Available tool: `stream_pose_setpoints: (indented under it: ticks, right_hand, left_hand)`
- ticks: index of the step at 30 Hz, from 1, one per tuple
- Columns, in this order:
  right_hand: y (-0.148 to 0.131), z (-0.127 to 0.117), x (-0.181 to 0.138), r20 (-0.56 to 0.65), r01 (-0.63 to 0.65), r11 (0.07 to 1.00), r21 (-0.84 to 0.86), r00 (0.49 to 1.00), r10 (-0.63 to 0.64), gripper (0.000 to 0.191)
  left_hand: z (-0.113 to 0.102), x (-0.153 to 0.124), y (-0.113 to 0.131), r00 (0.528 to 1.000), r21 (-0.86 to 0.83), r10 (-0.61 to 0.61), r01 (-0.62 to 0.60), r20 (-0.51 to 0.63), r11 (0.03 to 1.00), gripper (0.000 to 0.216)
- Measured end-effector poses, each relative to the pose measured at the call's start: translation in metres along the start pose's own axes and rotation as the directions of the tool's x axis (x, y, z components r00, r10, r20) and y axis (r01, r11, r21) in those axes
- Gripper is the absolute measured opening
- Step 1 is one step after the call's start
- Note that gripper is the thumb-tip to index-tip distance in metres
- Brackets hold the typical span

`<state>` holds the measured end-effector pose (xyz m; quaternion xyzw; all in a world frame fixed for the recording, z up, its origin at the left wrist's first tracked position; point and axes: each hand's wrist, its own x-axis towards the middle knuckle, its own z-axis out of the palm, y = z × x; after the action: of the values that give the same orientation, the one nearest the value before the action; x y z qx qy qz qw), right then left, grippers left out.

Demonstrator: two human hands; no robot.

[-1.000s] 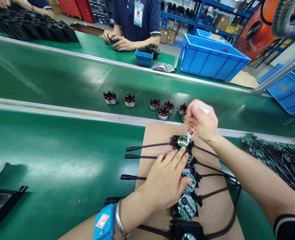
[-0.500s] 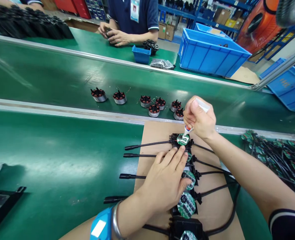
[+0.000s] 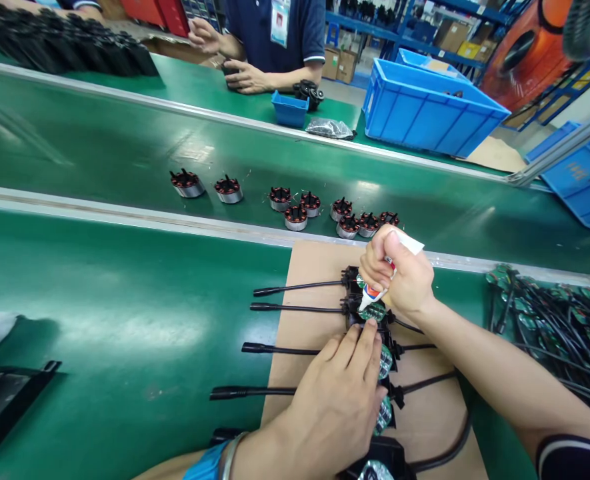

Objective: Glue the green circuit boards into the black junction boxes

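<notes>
My right hand [image 3: 397, 273] is wrapped round a white glue tube [image 3: 372, 293] with a red and blue label. The tube's nozzle points down at a round green circuit board [image 3: 373, 311], second from the far end of a row. My left hand [image 3: 342, 393] lies flat over the row, fingers stretched out, fingertips at the near edge of that board. It partly covers the nearer boards, such as a green board [image 3: 385, 362]. Each board sits on a black housing with black cables [image 3: 295, 308] leading off to both sides. A sheet of brown cardboard [image 3: 302, 267] lies beneath.
Several copper-wound stators [image 3: 229, 189] stand on the green conveyor [image 3: 99, 153] beyond a metal rail. To the right lies a heap of cabled boards [image 3: 549, 327]. Across the belt, a co-worker's hands [image 3: 247, 77] handle a dark part beside a small blue bin [image 3: 289, 110] and a large blue crate [image 3: 429, 110].
My right hand has brought the glue tube nearer, from the farthest board to the second one. My left hand has slid nearer along the row. The stators have shifted left in view.
</notes>
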<state>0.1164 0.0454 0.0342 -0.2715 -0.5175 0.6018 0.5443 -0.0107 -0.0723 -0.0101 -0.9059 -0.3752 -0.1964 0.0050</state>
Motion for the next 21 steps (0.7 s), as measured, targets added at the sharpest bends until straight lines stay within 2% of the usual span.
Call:
stream_pose_setpoints:
  ticks: [4,21]
  right_hand:
    - [0.000,0.000,-0.001,-0.009,-0.047,0.999,-0.017,0.999,0.047,0.035]
    - [-0.020,-0.014,-0.020,0.006,-0.052,0.995,-0.084,0.999,0.053,0.034]
  left_hand:
    - [0.000,-0.001,0.000,1.000,0.009,0.005,-0.005,-0.004,1.000,0.052]
    - [-0.001,0.000,0.001,1.000,-0.007,0.019,-0.019,0.022,1.000,0.051]
